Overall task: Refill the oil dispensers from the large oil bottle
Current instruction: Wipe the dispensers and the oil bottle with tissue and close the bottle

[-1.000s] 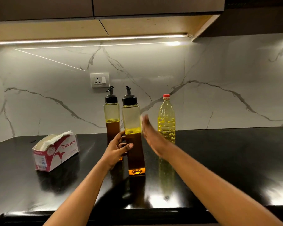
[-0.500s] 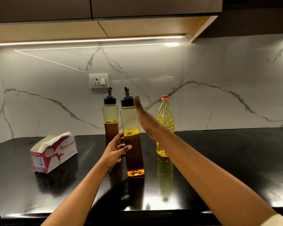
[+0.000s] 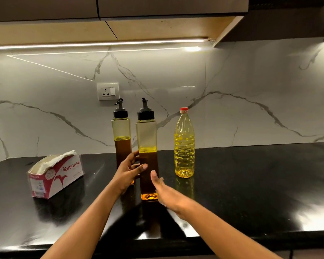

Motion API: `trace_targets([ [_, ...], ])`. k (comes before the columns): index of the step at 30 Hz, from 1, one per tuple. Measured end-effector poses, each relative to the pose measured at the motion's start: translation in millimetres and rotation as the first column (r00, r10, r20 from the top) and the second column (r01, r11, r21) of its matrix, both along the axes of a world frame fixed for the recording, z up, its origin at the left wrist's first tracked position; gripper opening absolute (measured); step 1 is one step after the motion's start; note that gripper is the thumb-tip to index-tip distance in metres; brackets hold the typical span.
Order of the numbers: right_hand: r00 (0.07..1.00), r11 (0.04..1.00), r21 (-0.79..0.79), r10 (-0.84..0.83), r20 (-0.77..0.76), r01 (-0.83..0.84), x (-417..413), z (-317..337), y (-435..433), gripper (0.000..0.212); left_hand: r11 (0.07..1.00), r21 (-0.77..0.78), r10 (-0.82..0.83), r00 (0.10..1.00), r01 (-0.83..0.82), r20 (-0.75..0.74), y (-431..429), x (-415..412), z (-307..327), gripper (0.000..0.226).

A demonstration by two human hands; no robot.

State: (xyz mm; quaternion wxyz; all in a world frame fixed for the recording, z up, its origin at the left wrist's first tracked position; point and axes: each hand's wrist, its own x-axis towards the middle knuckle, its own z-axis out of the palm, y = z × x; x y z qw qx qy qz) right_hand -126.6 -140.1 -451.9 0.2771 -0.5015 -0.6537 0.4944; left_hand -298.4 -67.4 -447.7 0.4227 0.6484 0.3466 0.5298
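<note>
Barely begun: grips front dispenser mid-body with left hand, holds right hand slack, empty, beside its base. Leaves bottle capped to its right; needs uncapping, then pouring.

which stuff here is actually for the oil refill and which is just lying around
For the job:
- front dispenser, gripped by the left hand
- back dispenser
- large oil bottle, red cap on
- right hand, open beside the front dispenser

Just lying about:
- tissue box
- wall socket
</note>
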Motion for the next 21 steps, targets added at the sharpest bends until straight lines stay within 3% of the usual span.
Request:
trace_targets([
  [4, 0.987, 0.990, 0.134, -0.021, -0.157, 0.042, -1.9, 28.5, 14.3, 0.104, 1.000, -0.002, -0.016, 1.000, 0.016, 0.027, -2.7, 3.8, 1.1, 0.067],
  [6, 0.959, 0.988, 0.139, -0.020, -0.282, 0.062, 0.1, 40.6, 22.1, 0.092, 1.000, -0.008, 0.000, 1.000, 0.001, 0.015, -3.7, 4.7, 1.3, 0.080],
  [8, 0.931, 0.994, 0.102, 0.000, -0.364, 0.040, 2.1, 42.0, 22.7, 0.072, 1.000, -0.014, 0.011, 1.000, -0.011, 0.010, -5.2, 6.4, 1.3, 0.085],
  [13, 0.936, 0.994, -0.108, -0.053, -0.348, 0.016, 4.1, 1.0, 21.6, 0.076, 0.998, -0.044, 0.042, 0.999, -0.042, 0.016, -5.3, 6.6, -3.4, 0.062],
  [17, 0.897, 0.985, -0.159, -0.124, -0.423, 0.061, 4.2, 4.8, 24.0, 0.072, 0.993, -0.048, 0.114, 0.990, -0.111, 0.079, -10.7, 10.8, -3.4, 0.053],
  [18, 0.887, 0.988, -0.144, -0.120, -0.447, 0.061, 2.1, 8.0, 24.9, 0.067, 0.991, -0.039, 0.128, 0.988, -0.124, 0.090, -11.9, 13.4, -3.8, 0.058],
  [21, 0.826, 0.988, -0.146, -0.128, -0.549, 0.056, -4.9, 17.4, 25.2, 0.060, 0.976, 0.021, 0.217, 0.976, -0.217, 0.002, -14.6, 23.5, -2.7, 0.100],
])
